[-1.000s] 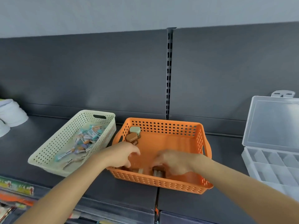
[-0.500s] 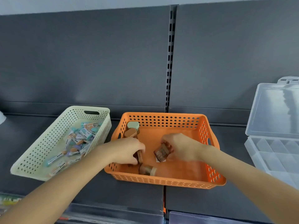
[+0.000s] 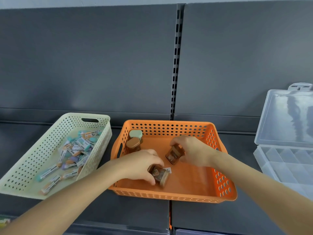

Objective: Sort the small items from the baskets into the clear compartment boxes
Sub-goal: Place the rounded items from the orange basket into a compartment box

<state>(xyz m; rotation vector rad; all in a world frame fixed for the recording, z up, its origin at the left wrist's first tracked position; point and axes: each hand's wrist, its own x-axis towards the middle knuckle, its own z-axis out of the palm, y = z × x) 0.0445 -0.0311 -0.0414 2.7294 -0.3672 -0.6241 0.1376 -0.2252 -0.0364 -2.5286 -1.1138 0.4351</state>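
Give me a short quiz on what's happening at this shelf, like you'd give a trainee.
1. True or false: the left hand and right hand each grip a brown container in the orange basket.
2. Where is the clear compartment box? A) left of the orange basket B) right of it C) inside it
3. How many lidded containers stand untouched in the basket's far-left corner?
Key: 1 true; 2 B; 3 two.

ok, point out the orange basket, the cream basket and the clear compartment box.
orange basket (image 3: 169,195): head view, front wall.
cream basket (image 3: 71,118): head view, far wall.
clear compartment box (image 3: 288,119): head view, open lid.
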